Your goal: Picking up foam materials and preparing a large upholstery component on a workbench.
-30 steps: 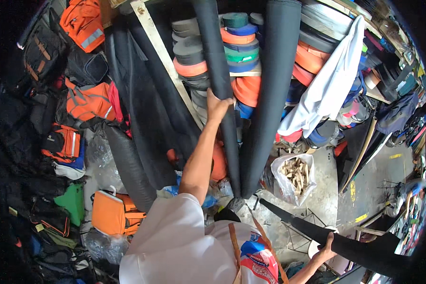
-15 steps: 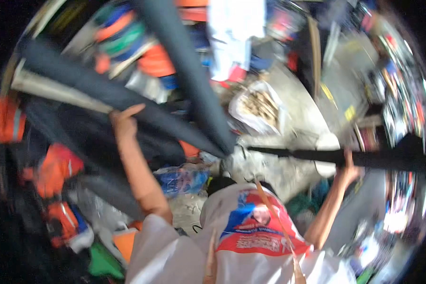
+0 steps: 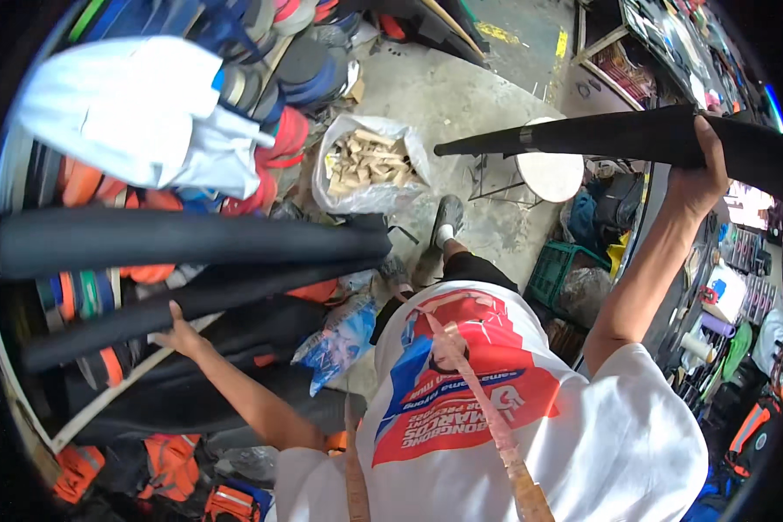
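My right hand (image 3: 703, 170) is raised at the right, its fingers wrapped round a long black roll of sheet material (image 3: 618, 139). That roll narrows toward its free end over the floor and has a small band around it. At the left, my left hand (image 3: 179, 335) has its fingers apart beside the lower of two black rolls (image 3: 148, 309), close to a pale wooden rail (image 3: 139, 376); whether it touches the roll is hard to tell. A thicker black roll (image 3: 191, 239) lies just beyond. A tape measure (image 3: 483, 404) hangs down over my shirt.
A white sack of beige scraps (image 3: 370, 165) stands ahead on the concrete floor. Right of it are a round white stool (image 3: 550, 178) and a green crate (image 3: 561, 270). White cloth (image 3: 139, 113) covers stacked rolls at the far left. Orange pieces (image 3: 170, 465) lie at lower left.
The view has swung to the right and sharpened. My right hand has risen with its black roll. The black rolls at the left now lie flatter across the view, with my left hand beside them.
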Motion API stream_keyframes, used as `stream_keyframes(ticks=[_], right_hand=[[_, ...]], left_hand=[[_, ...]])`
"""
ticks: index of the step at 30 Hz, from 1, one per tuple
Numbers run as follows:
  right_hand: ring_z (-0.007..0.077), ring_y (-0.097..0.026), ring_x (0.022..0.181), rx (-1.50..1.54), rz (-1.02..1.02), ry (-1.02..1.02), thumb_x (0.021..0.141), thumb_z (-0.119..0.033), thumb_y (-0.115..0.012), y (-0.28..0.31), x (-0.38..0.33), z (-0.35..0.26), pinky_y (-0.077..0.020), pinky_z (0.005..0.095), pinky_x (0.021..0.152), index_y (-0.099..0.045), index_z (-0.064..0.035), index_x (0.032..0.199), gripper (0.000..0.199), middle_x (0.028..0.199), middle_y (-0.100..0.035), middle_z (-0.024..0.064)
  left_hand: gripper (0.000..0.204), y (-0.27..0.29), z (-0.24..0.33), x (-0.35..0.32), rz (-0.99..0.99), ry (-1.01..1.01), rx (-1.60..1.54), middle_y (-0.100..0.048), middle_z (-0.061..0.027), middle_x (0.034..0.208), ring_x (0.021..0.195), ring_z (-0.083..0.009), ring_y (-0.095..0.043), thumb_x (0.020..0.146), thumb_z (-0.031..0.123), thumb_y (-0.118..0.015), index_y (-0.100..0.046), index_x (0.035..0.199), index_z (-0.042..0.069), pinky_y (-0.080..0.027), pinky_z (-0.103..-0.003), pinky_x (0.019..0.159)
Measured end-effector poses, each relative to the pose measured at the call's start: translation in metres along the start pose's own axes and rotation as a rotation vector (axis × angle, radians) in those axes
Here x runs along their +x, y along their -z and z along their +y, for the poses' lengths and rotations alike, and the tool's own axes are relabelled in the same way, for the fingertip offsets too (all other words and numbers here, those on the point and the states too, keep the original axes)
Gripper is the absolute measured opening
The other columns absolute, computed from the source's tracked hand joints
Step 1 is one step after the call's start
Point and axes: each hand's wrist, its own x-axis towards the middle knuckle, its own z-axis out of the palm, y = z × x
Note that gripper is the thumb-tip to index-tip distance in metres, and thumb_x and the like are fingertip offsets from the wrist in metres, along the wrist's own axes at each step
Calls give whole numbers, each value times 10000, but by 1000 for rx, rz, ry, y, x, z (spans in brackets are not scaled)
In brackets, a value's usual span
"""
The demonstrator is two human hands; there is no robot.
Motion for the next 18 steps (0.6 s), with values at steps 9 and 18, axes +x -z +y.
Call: stream_keyframes(ticks=[9, 18], right_hand=[[189, -647, 755, -204, 78, 279, 698, 15, -759, 0, 137, 77, -553, 304, 758, -654, 15, 966, 288, 864, -646, 76], [175, -662, 799, -108, 356, 126, 707, -14, -764, 6, 238, 139, -542, 306, 820, -671, 14, 955, 266, 892, -668, 69]], left_hand=[[781, -86, -139, -206, -181, 541, 306, -643, -230, 1147, 982, -324, -638, 763, 114, -787, -386, 1398, -99, -517, -399, 922], [547, -343, -87, -247, -1367, 843, 415, -689, -112, 1051, 853, -190, -655, 845, 121, -697, -510, 1345, 1, -537, -338, 757]])
